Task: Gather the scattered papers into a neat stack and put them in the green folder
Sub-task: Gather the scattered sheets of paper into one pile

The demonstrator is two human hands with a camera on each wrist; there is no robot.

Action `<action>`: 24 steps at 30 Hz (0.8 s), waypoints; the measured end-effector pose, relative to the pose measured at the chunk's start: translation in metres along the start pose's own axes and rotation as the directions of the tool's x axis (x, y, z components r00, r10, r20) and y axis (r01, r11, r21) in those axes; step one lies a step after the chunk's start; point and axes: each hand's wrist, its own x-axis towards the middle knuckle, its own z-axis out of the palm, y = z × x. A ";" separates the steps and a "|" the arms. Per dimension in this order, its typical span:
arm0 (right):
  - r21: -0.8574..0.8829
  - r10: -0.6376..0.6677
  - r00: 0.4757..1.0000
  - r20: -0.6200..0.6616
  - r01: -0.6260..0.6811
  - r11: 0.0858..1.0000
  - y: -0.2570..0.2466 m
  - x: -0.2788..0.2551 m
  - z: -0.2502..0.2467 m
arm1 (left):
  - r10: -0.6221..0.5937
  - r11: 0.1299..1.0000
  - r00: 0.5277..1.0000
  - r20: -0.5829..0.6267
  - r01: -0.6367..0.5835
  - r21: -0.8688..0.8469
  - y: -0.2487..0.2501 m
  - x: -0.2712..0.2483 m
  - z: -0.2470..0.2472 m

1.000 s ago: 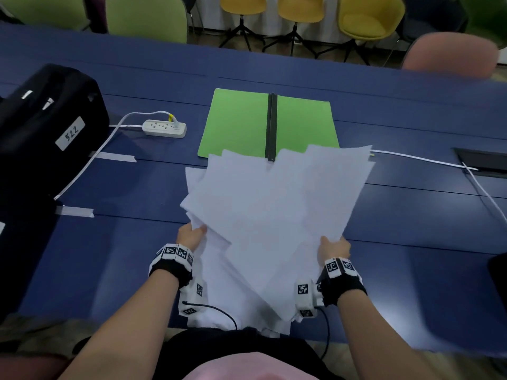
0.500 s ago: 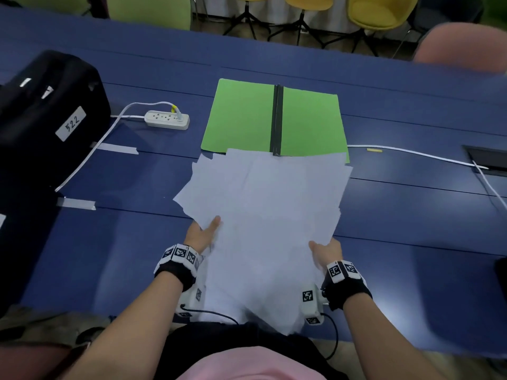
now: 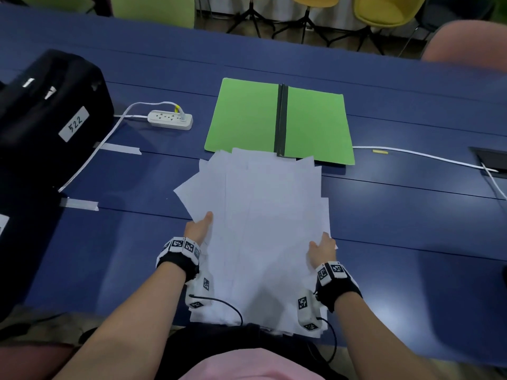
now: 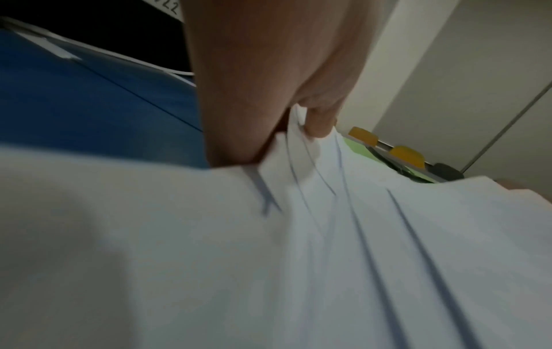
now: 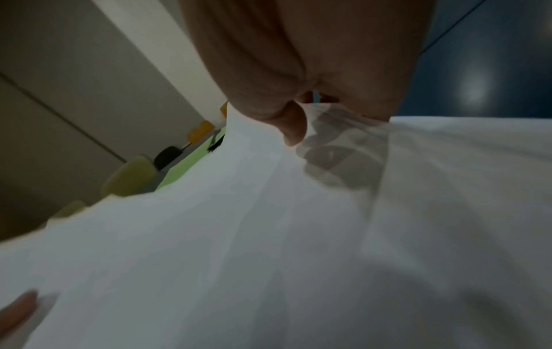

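On the blue tabletop (image 3: 397, 242), near its front edge, we pinch the fanned papers (image 3: 263, 229) with our left hand (image 3: 199, 229) and right hand (image 3: 322, 249), just before the open green folder (image 3: 244, 116).

Bare table (image 3: 397, 229) lies right of the papers (image 3: 263, 220); a power strip (image 3: 170, 120) and bag (image 3: 46, 119) occupy the left.

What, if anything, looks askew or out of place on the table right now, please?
The papers are not squared: corners fan out at different angles on the left and at the far edge, which overlaps the open green folder. Both hands, left and right, grip the bundle's sides. Nothing looks torn or spilled.
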 end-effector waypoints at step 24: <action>0.162 0.072 0.992 0.101 -0.088 0.983 0.018 0.017 -0.029 | -0.044 0.977 0.966 0.255 -0.012 0.213 -0.013 -0.001 -0.020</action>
